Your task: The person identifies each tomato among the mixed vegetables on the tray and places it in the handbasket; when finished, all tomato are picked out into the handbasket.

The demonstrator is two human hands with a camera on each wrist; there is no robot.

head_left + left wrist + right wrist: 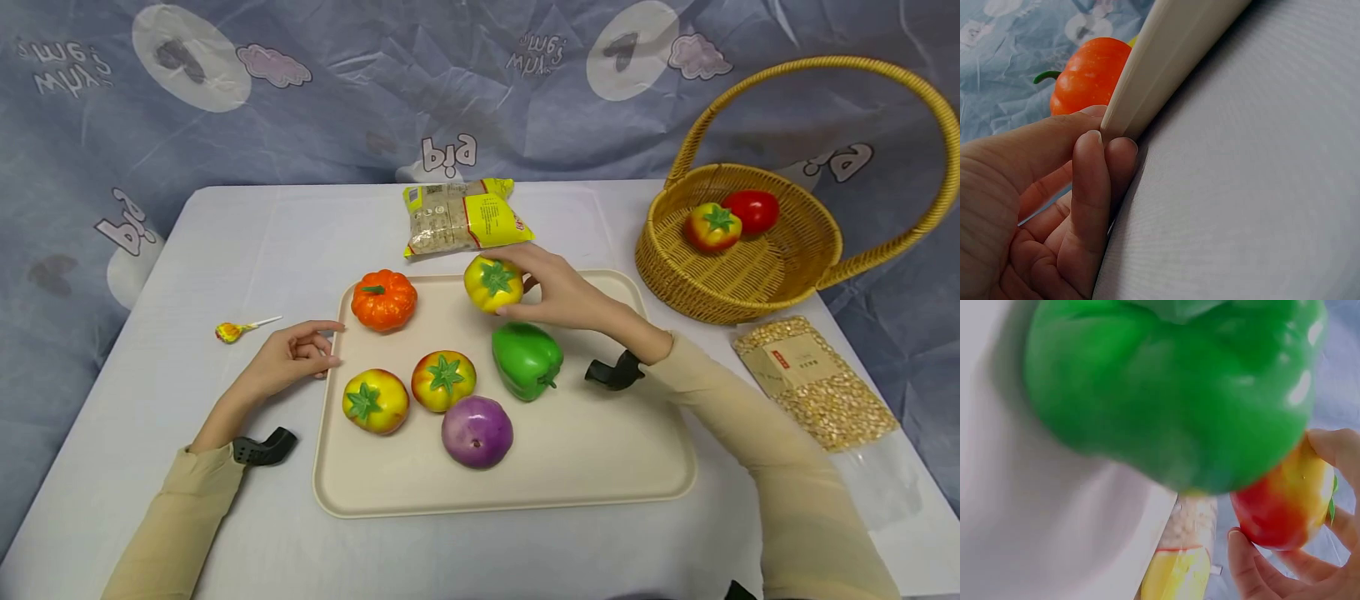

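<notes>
Right of the beige tray (585, 467) stands a wicker basket (693, 296). The left hand (294, 354) pinches the tray's left rim. At the tray's far edge, the right hand (557, 290) grasps a yellow-red tomato (492, 285) between thumb and fingers.

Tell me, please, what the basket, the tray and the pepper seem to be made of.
Basket: woven wicker or rattan, perhaps a plastic imitation; golden strands show a weave with a slight sheen.
Tray: probably moulded plastic, smooth and fairly matte; its plain beige surface curves into a raised rim.
Pepper: likely plastic or coated foam, glossy; bright highlights show on its green skin.
</notes>
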